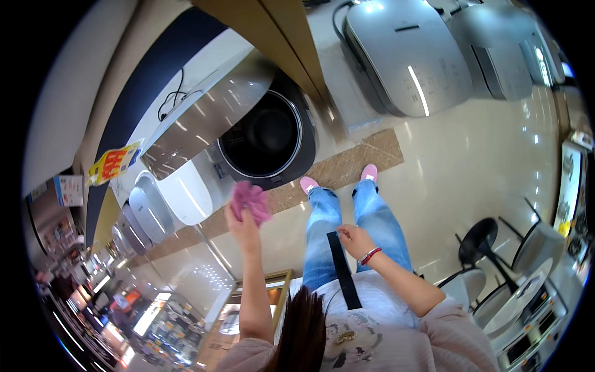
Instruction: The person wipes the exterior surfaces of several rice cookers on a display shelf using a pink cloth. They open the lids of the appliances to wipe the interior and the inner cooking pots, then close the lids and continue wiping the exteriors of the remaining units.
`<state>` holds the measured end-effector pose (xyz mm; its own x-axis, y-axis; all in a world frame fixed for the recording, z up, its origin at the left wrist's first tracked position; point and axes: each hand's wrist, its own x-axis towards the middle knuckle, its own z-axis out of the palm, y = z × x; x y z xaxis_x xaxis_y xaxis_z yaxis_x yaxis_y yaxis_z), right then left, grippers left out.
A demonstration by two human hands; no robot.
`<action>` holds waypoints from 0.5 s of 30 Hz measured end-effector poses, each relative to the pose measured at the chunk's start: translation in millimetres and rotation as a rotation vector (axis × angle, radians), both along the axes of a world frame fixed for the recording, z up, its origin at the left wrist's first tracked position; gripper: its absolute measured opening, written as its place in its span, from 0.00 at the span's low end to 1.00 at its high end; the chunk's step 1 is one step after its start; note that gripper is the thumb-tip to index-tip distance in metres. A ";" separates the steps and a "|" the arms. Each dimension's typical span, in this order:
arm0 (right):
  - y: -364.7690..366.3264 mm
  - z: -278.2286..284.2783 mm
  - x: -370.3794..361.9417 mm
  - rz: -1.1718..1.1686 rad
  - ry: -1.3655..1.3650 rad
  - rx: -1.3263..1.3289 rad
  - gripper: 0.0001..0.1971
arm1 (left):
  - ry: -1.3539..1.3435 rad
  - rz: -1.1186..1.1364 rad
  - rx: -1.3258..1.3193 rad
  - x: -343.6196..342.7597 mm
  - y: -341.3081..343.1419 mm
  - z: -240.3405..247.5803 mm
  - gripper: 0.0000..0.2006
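Note:
My left hand (243, 230) is closed around a bunched pink cloth (251, 202), held up just in front of an open rice cooker. The rice cooker (308, 121) has a dark round inner pot (261, 135), and its shiny lid (201, 106) is raised to the left. The cloth is apart from the cooker's front. My right hand (357, 242) is in front of my lap with its fingers curled together. Beside its fingertips is the upper end of a black strap (343, 271); whether they grip it, I cannot tell.
White and grey appliances (186, 197) line the display counter on the left. A large silver appliance (406, 56) stands beyond a brown divider (297, 46). A yellow price tag (113, 162) sticks out at the counter. Chairs (538, 247) and a round white table (517, 297) stand at right.

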<state>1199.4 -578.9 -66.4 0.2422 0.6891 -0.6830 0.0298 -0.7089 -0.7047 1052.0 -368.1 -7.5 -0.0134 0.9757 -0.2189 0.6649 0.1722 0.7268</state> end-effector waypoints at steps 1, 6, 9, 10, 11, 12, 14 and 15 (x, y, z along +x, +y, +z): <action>3.2 -2.1 -3.6 0.012 -0.018 0.011 0.11 | -0.015 0.022 0.057 -4.3 14.8 5.4 0.17; 15.4 -4.0 -27.9 -0.023 -0.031 0.051 0.11 | -0.189 -0.057 0.317 -18.8 99.6 12.8 0.15; 11.6 2.1 -30.8 -0.040 -0.004 -0.034 0.12 | -0.434 -0.229 0.314 33.6 138.7 -3.5 0.10; 12.5 4.0 -31.5 -0.040 0.005 -0.053 0.12 | -0.346 -0.263 0.308 42.5 157.4 -11.3 0.08; 14.1 5.8 -32.3 -0.048 0.004 -0.056 0.12 | -0.226 -0.381 0.236 47.0 174.1 -20.1 0.12; 15.1 7.8 -34.2 -0.051 0.003 -0.057 0.12 | -0.103 -0.494 0.167 47.8 191.3 -32.8 0.19; 15.3 9.6 -38.7 -0.058 0.006 -0.055 0.12 | 0.055 -0.652 0.255 40.4 224.9 -65.1 0.17; 14.0 7.7 -41.1 -0.066 0.012 -0.054 0.12 | 0.173 -0.722 0.348 39.0 236.3 -75.5 0.17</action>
<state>1158.3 -564.9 -58.7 0.2774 0.6344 -0.7215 -0.0261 -0.7457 -0.6657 1091.1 -131.8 -83.0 0.6380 0.7686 0.0458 0.6333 -0.5577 0.5366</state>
